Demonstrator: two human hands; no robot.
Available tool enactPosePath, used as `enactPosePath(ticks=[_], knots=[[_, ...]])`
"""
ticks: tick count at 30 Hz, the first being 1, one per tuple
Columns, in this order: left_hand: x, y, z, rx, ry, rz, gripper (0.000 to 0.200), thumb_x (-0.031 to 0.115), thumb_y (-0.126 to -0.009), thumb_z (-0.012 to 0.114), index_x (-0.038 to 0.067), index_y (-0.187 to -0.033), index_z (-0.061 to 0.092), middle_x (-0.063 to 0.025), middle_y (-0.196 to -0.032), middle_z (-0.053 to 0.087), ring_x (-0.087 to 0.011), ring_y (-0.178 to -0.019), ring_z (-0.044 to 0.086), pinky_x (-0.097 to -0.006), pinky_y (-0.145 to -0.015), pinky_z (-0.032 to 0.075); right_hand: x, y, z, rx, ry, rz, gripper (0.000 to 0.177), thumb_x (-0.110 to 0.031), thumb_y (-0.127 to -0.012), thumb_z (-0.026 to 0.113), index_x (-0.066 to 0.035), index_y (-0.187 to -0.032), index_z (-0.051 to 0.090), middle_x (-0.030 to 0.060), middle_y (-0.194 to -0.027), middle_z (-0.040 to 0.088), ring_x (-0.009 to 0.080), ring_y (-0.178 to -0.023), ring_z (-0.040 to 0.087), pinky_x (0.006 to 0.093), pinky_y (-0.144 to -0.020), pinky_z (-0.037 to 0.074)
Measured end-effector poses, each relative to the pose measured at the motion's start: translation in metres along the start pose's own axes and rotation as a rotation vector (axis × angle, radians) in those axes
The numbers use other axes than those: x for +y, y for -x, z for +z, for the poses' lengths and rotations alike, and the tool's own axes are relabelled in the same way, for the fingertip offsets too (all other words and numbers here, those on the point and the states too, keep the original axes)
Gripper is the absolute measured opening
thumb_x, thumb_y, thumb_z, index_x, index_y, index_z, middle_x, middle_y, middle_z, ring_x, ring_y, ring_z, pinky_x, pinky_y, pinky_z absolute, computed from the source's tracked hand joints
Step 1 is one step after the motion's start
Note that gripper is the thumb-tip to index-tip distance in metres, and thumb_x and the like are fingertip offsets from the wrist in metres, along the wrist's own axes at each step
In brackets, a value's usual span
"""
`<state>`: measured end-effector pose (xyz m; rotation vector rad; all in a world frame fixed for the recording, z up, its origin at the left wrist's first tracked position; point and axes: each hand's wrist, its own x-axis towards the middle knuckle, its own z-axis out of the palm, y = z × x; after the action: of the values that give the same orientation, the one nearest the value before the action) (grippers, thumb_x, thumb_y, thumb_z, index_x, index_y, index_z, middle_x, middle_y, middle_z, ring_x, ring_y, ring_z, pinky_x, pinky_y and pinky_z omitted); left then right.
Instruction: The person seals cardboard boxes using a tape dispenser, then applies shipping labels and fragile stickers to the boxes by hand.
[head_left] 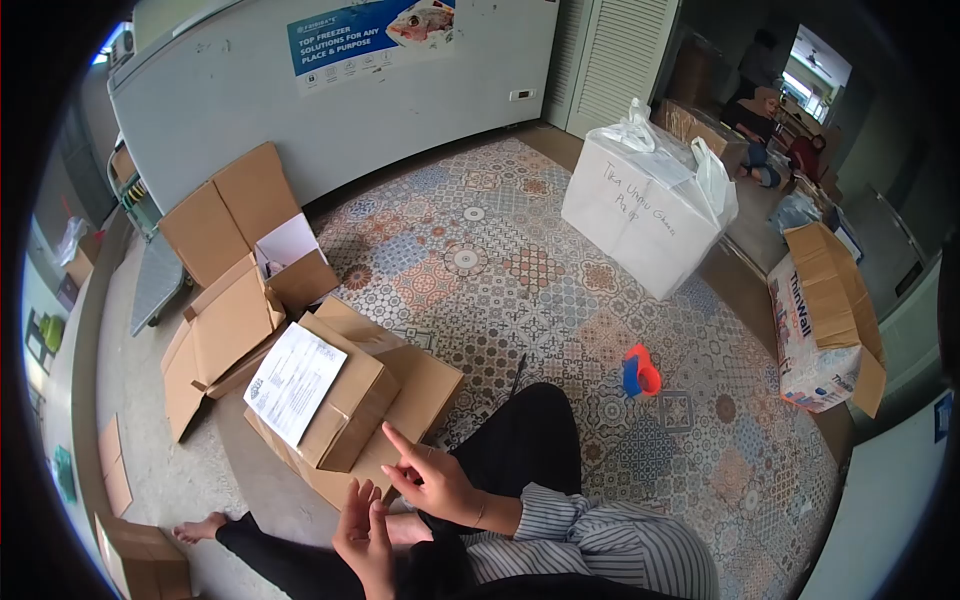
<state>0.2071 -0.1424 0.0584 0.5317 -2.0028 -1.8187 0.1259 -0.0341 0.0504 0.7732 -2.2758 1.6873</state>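
Note:
My right hand (437, 484) is raised just past the near edge of a taped cardboard box (365, 415), its index finger stretched out and nothing visible in it. Lower and to the left is my left hand (365, 538), fingers loosely bent upward and thumb apart, with no object to be seen in it. The two hands are close together but not touching. On top of the box lies a printed white paper (296, 383). Beneath that box is a larger flat cardboard box (425, 385).
An opened carton (230, 310) stands behind the boxes, before a white freezer (420, 110). A tape dispenser (640, 372) rests on the patterned floor. Rightward are a wrapped white box (640, 215) and a ThinWall carton (815, 330). A person (757, 125) sits far back.

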Motion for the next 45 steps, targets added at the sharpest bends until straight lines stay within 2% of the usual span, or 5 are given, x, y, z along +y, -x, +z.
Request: enactPosePath(ticks=[15,23,27,33,45], knots=[[-0.022,-0.012,-0.005,0.032,-0.142,0.174,0.039,0.002,-0.084,0.050,-0.007,-0.120,0.040,-0.0168,-0.112,0.054,-0.0178,-0.098,0.053,-0.0269,-0.081,0.043,-0.008,0.030,0.025,-0.265,-0.070,-0.279,0.065,-0.004,-0.076,0.050,-0.005,-0.134,0.021,0.0209,-0.102,0.054,0.0291,-0.073,0.060,0.0333,-0.060,0.049],[-0.013,-0.014,0.003,0.096,-0.321,0.126,0.032,0.006,-0.086,0.048,-0.008,-0.115,0.046,-0.0146,-0.100,0.059,-0.0139,-0.088,0.056,-0.0247,-0.075,0.045,-0.008,0.033,0.026,-0.353,-0.036,-0.290,0.072,-0.005,-0.075,0.050,-0.007,-0.136,0.012,0.0264,-0.129,0.031,0.0274,-0.066,0.060,0.0306,-0.055,0.050],[-0.031,-0.022,-0.010,0.135,0.030,0.106,0.030,0.012,-0.088,0.047,-0.006,-0.112,0.050,-0.0139,-0.095,0.061,-0.0157,-0.082,0.060,-0.0260,-0.068,0.049,-0.014,0.026,0.016,-0.263,-0.123,-0.262,0.068,-0.005,-0.078,0.050,-0.006,-0.135,0.014,0.0231,-0.119,0.044,0.0235,-0.065,0.061,0.0287,-0.056,0.049],[-0.014,-0.016,-0.011,0.135,0.191,-0.019,0.027,0.016,-0.087,0.050,-0.003,-0.106,0.054,-0.0114,-0.088,0.062,-0.0163,-0.075,0.062,-0.0217,-0.057,0.049,0.019,0.000,-0.001,-0.337,-0.707,0.393,0.029,-0.013,-0.084,0.055,0.000,-0.108,0.049,0.0010,-0.077,0.059,0.0030,-0.067,0.053,0.0169,-0.057,0.043],[0.001,-0.014,-0.007,-0.124,0.314,-0.224,0.029,0.016,-0.086,0.051,-0.004,-0.107,0.054,-0.0136,-0.088,0.062,-0.0167,-0.074,0.062,-0.0262,-0.063,0.051,0.011,-0.007,-0.017,-0.367,-0.826,0.324,0.009,-0.008,-0.084,0.054,0.001,-0.083,0.053,0.0021,-0.076,0.058,0.0045,-0.070,0.053,0.0189,-0.062,0.044]])
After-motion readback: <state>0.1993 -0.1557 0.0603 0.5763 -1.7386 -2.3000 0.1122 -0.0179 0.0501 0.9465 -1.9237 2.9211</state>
